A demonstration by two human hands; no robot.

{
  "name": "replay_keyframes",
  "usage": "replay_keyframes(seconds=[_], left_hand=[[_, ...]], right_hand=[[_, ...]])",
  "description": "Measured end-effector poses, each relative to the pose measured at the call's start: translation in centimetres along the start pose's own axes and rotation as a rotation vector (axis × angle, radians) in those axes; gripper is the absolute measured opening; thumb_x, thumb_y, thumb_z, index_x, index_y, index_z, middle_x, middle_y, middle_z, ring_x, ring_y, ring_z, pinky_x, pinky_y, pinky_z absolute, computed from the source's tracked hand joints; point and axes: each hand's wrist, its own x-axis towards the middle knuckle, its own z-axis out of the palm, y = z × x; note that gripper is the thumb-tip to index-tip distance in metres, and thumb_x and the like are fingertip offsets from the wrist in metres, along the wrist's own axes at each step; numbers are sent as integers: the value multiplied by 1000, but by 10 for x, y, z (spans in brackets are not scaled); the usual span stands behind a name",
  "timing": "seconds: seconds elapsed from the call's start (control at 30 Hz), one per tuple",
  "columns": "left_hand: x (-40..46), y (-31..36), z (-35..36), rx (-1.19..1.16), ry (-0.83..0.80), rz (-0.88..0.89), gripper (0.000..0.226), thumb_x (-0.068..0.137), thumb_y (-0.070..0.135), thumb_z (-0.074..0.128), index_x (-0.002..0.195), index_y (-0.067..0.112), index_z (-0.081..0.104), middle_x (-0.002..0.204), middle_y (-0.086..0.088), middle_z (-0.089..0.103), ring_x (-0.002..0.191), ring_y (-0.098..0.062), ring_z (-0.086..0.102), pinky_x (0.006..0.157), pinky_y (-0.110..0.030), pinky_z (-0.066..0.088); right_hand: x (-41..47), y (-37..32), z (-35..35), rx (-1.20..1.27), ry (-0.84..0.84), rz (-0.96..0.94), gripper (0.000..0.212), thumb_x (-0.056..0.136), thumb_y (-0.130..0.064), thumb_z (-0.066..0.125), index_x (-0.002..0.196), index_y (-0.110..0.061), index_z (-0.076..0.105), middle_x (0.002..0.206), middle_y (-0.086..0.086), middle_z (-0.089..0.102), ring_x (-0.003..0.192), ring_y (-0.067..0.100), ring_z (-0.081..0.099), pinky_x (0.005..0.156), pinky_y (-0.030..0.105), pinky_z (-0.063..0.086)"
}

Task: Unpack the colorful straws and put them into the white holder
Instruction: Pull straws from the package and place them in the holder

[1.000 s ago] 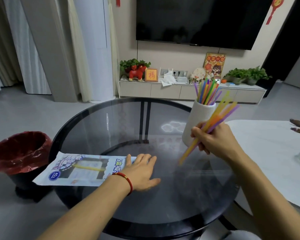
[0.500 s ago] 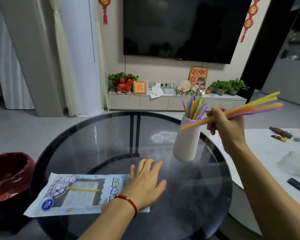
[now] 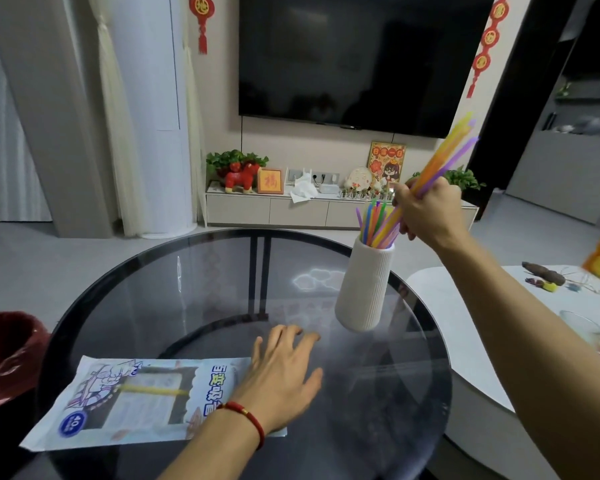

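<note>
A white ribbed holder (image 3: pixel 364 289) stands on the right part of the round glass table (image 3: pixel 187 292), with several colorful straws (image 3: pixel 373 220) sticking out of it. My right hand (image 3: pixel 426 213) is just above and right of the holder's mouth, gripping a bundle of straws (image 3: pixel 447 157) tilted steeply, their lower ends at the mouth. My left hand (image 3: pixel 281 372) lies flat, fingers apart, on the right end of the straw packet (image 3: pixel 136 400), which lies near the table's front left and shows one yellow straw (image 3: pixel 149 390) inside.
A bin with a red liner (image 3: pixel 4 355) stands on the floor left of the table. A white table (image 3: pixel 471 327) with a glass (image 3: pixel 582 327) and small items adjoins on the right. A TV cabinet with plants and ornaments (image 3: pixel 291 202) runs along the far wall.
My right hand lifted the straw bundle from low beside the holder, swung it level, then tipped it steeply with the lower ends at the holder's mouth. My left hand stayed on the packet.
</note>
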Motion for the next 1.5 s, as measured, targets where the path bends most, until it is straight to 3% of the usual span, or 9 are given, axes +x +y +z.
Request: replay_keyframes(seconds=[0.2, 0.43, 0.63, 0.8, 0.93, 1.07, 1.2, 1.37, 1.5], left_hand=[[-1, 2, -2, 28, 0, 20, 51, 98, 44, 41, 147, 31, 28, 148, 4, 27, 143, -15, 16, 119, -52, 18], [-3, 2, -4, 35, -6, 23, 51, 99, 44, 40, 147, 31, 29, 150, 3, 26, 144, -16, 15, 118, -50, 20], [-4, 0, -6, 34, -3, 20, 52, 99, 44, 40, 148, 31, 29, 151, 3, 26, 145, -16, 15, 119, -48, 20], [-5, -1, -6, 30, 3, 22, 52, 98, 44, 40, 148, 31, 29, 152, 2, 26, 145, -17, 15, 119, -45, 21], [-5, -1, -7, 31, 2, 26, 53, 98, 44, 41, 148, 32, 28, 153, 2, 25, 144, -17, 16, 119, -43, 22], [-5, -1, -8, 28, 9, 36, 52, 98, 44, 40, 147, 32, 30, 151, 3, 26, 143, -16, 17, 118, -42, 23], [-5, -4, -8, 49, 24, 42, 49, 97, 42, 41, 145, 31, 33, 148, 4, 29, 141, -16, 19, 118, -43, 23], [-5, -16, -13, 102, -49, 11, 65, 89, 55, 44, 148, 34, 28, 151, 4, 29, 143, -18, 17, 120, -48, 18], [-13, -35, -15, 195, -248, -46, 110, 63, 76, 51, 155, 36, 5, 162, -1, 11, 150, -22, 2, 121, -57, 6]], right_hand=[[8, 0, 15, -158, -151, 66, 35, 101, -19, 54, 84, 8, 68, 66, 19, 69, 38, 14, 62, 38, 24, 54], [13, -14, 16, -323, -82, 61, 44, 91, -49, 70, 99, -7, 76, 96, 16, 78, 86, 36, 74, 76, 48, 64], [25, -17, 13, -67, 36, 10, 81, 82, -41, 87, 141, -8, 44, 133, 18, 61, 115, 36, 65, 98, 53, 57], [35, -24, 10, 48, 275, -271, 111, 75, -16, 93, 160, 0, 23, 157, 22, 44, 131, 25, 53, 96, 24, 49], [41, -28, 11, -61, 211, -385, 80, 90, -8, 78, 159, -10, 37, 159, 16, 50, 141, 30, 53, 110, 32, 47], [36, -17, 22, -206, 140, -322, 31, 105, -16, 59, 134, -6, 68, 122, 19, 76, 105, 36, 72, 87, 37, 54], [18, 2, 31, -323, -23, -306, 35, 108, -22, 51, 102, 0, 77, 99, 21, 78, 85, 38, 72, 76, 45, 61], [3, 18, 34, -375, -171, -310, 46, 112, -31, 39, 149, -10, 57, 162, 11, 50, 148, 34, 46, 118, 56, 38], [-1, 19, 31, -425, -244, -279, 50, 112, -35, 37, 157, -16, 46, 165, 9, 45, 149, 33, 41, 116, 57, 31]])
